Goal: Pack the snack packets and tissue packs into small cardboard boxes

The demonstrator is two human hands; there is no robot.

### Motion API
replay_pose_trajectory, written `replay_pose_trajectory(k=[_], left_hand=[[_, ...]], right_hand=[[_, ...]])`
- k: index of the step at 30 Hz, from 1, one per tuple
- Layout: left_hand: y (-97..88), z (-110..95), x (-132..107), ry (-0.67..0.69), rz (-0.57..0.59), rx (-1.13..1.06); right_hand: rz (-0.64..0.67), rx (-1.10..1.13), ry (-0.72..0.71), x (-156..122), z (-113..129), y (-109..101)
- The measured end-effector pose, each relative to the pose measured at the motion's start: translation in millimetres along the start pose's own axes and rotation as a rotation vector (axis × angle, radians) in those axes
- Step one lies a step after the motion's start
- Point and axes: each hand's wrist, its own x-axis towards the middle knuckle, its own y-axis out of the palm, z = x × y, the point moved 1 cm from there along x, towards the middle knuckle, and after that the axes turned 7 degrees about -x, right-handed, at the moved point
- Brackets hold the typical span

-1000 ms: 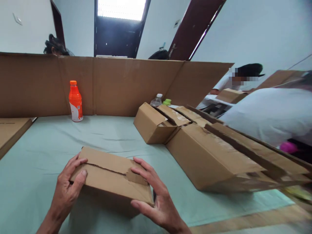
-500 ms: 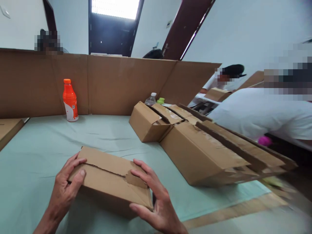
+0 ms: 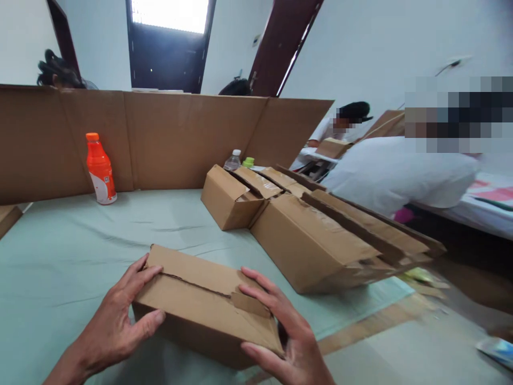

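A brown cardboard box (image 3: 200, 315) rests on the green cloth before me, its top flaps folded in to a seam with a small tab near the right end. My left hand (image 3: 116, 315) is on the box's left end, fingers over the top edge and thumb at the near side. Around the right end curls my right hand (image 3: 284, 331), two fingers on the top by the tab and the thumb along the near edge. Both hands hold the box between them. The box's underside and far side are hidden.
Several cardboard boxes (image 3: 308, 240) stand in rows to the right. An orange bottle (image 3: 101, 168) stands before a cardboard screen (image 3: 192, 139) at the back. A clear bottle (image 3: 233, 160) is behind the boxes. A person in white (image 3: 377, 168) leans in at the right.
The box and both hands have shifted right in the view, while the background has slid left. My left thumb has moved from the box's top to its near edge.
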Motion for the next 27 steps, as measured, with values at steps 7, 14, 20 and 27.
replay_pose_trajectory(k=[7,14,20,27], left_hand=[[29.7,-18,53,0.1,0.186,-0.069],[96.2,-28,123,0.254,0.26,-0.209],[151.3,-25,154,0.174,0.079,-0.229],[205.8,-19,155,0.12,0.141,-0.241]], right_hand=[[-0.106,-0.149,0.116,-20,-18,-25],[-0.253,-0.327,0.255,-48,-36,-46],[-0.303,-0.429,0.251,-56,-39,-43],[-0.398,-0.616,0.28,-30,-58,-27]])
